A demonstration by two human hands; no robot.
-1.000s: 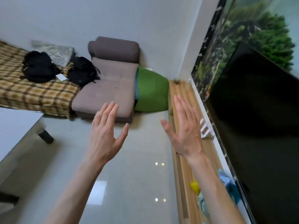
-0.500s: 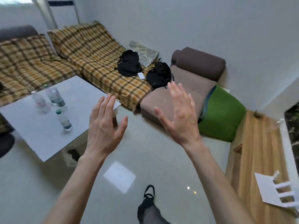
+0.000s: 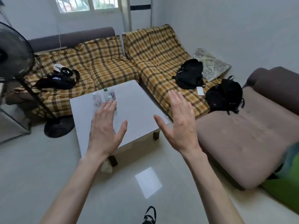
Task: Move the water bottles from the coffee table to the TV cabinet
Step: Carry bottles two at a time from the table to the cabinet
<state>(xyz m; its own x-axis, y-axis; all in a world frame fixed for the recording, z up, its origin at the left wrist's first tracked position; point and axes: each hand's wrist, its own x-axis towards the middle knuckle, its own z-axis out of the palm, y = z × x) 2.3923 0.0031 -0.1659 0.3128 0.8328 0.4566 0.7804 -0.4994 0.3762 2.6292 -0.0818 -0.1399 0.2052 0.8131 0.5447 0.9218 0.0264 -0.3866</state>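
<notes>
Head view: left hand (image 3: 103, 131) and right hand (image 3: 178, 125) raised side by side over the pale floor (image 3: 48, 175), fingers straight and spread, grasping nothing. Beyond them, a white coffee-table worktop (image 3: 139, 109), carrying a small cluster of clear water bottles (image 3: 106, 97) near its far left part, upright and close together, the nearest partly hidden behind the left fingertips (image 3: 110, 103); exact count hard to settle, apparently three or four. Neither hand touching a bottle. Around the worktop, a plaid-covered sofa (image 3: 105, 65) with black bags (image 3: 189, 73) lying on it, a brown cushioned seat (image 3: 242, 136) to the right, a standing fan (image 3: 14, 50) at far left. TV cabinet nowhere in shot.

Judged from this: task barely begun. No bottle lifted, none shown delivered; every visible bottle on the worktop. Left to do: reaching the worktop, picking the bottles up, carrying them across to the cabinet, probably over more than one trip given two hands and several bottles.
</notes>
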